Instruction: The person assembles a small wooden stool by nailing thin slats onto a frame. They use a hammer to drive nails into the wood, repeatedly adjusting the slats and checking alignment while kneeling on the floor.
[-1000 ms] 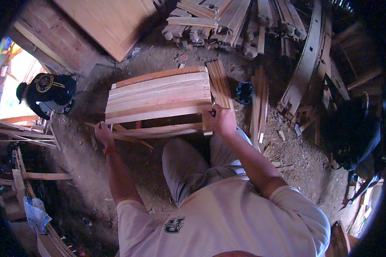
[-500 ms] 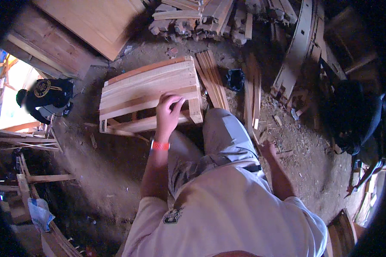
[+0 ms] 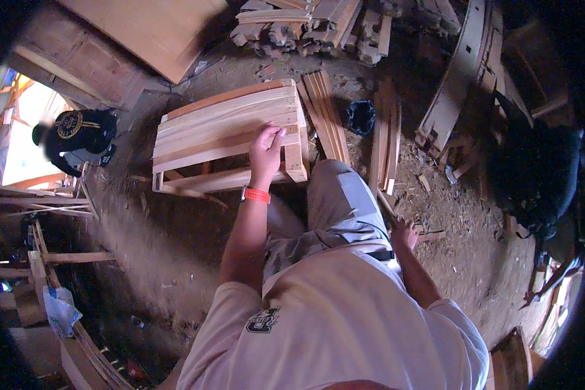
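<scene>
My left hand (image 3: 266,155), with an orange-banded watch (image 3: 256,195) on its wrist, is raised over the near right part of a slatted wooden pallet (image 3: 224,123). Its thumb and fingers are pinched together; whatever is between them is too small to make out. Down by my right hip, my right hand (image 3: 405,235) has its fingers curled. A thin wooden stick (image 3: 386,205) reaches up to its fingers, and a narrow dark piece shows just to its right. What this hand grips is not clear.
Long slats (image 3: 325,117) lean beside the pallet's right end, near a dark bucket-like container (image 3: 359,117) and more slats (image 3: 386,136). Stacked lumber (image 3: 312,26) lies at the back. One person (image 3: 81,136) bends at far left; another dark-clothed person (image 3: 533,175) is at right.
My left hand has shifted slightly right and farther away over the pallet, still pinched. My right hand stays low by my hip, turned a little.
</scene>
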Demonstrator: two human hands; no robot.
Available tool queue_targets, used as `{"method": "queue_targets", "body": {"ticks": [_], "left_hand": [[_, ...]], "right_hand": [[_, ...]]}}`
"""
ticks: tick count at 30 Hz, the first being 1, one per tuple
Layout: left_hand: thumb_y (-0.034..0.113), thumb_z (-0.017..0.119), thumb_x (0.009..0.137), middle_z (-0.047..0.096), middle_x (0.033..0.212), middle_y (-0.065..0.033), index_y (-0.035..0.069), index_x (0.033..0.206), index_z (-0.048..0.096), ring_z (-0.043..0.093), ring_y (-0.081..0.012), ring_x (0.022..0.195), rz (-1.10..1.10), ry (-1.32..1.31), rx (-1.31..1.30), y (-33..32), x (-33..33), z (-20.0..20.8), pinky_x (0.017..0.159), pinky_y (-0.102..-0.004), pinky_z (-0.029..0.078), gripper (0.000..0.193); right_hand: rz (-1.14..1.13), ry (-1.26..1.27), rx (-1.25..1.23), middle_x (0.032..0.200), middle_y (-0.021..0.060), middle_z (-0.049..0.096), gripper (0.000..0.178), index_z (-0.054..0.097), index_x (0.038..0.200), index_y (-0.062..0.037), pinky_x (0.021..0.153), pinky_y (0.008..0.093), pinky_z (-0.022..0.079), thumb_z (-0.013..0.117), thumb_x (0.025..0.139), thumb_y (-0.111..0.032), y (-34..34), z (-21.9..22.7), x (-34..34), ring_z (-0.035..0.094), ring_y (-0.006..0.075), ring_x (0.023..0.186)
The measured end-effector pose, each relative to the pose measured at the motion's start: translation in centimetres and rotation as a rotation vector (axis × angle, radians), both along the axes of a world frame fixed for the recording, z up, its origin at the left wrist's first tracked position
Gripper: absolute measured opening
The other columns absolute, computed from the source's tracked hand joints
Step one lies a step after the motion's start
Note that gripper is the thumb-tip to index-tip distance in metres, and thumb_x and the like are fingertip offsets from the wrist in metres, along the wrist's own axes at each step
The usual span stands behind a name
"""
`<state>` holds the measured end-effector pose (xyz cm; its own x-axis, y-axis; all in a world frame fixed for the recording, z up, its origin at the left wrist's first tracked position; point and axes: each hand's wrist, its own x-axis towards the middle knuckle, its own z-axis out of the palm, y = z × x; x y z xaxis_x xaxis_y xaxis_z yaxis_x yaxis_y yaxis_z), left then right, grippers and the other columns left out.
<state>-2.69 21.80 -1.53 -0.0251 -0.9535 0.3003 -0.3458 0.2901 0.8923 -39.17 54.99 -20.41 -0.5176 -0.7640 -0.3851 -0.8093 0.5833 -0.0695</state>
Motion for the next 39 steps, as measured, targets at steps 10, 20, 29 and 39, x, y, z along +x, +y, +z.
{"method": "queue_targets", "body": {"ticks": [10, 20, 29, 39], "left_hand": [[0.012, 0.076, 0.089, 0.073, 0.104, -0.0155, 0.001, 0.092, 0.076, 0.065, -0.0298, 0.116, -0.015, -0.104, -0.153, 0.4, -1.4, 1.4, 0.099, -0.0398, 0.050, 0.011], [0.007, 0.074, 0.088, 0.073, 0.099, -0.0173, 0.001, 0.091, 0.074, 0.067, -0.0327, 0.112, -0.025, -0.121, -0.216, 0.6, -0.9, 1.4, 0.095, -0.0421, 0.053, 0.007], [0.004, 0.073, 0.086, 0.072, 0.096, -0.0171, 0.000, 0.089, 0.070, 0.067, -0.0351, 0.105, -0.035, -0.076, -0.283, -0.1, -2.3, 0.3, 0.093, -0.0450, 0.052, 0.005], [0.004, 0.072, 0.087, 0.072, 0.097, -0.0150, 0.001, 0.090, 0.067, 0.067, -0.0349, 0.099, -0.012, -0.087, -0.291, 0.1, -2.5, -0.4, 0.090, -0.0455, 0.051, 0.006]], "right_hand": [[0.199, 0.095, -0.043, 0.112, 0.0163, 0.069, 0.026, 0.067, 0.113, -0.0136, 0.093, 0.0538, 0.051, 0.057, 0.091, -0.024, -4.1, 0.0, 0.2, 0.070, 0.0375, 0.099], [0.049, -0.158, -0.099, 0.094, 0.0164, 0.073, 0.024, 0.065, 0.109, -0.0133, 0.076, 0.0554, 0.056, 0.058, 0.093, -0.031, -4.6, -3.1, -2.5, 0.072, 0.0395, 0.090], [-0.020, -0.138, -0.107, 0.090, 0.0206, 0.069, 0.034, 0.066, 0.111, -0.0082, 0.074, 0.0538, 0.054, 0.058, 0.097, -0.038, -3.4, -1.3, -5.8, 0.067, 0.0415, 0.083], [0.036, -0.290, -0.308, 0.078, 0.0129, 0.067, 0.026, 0.066, 0.116, -0.0057, 0.064, 0.0428, 0.052, 0.063, 0.099, -0.026, -0.6, 11.6, -6.5, 0.066, 0.0236, 0.069]]}}
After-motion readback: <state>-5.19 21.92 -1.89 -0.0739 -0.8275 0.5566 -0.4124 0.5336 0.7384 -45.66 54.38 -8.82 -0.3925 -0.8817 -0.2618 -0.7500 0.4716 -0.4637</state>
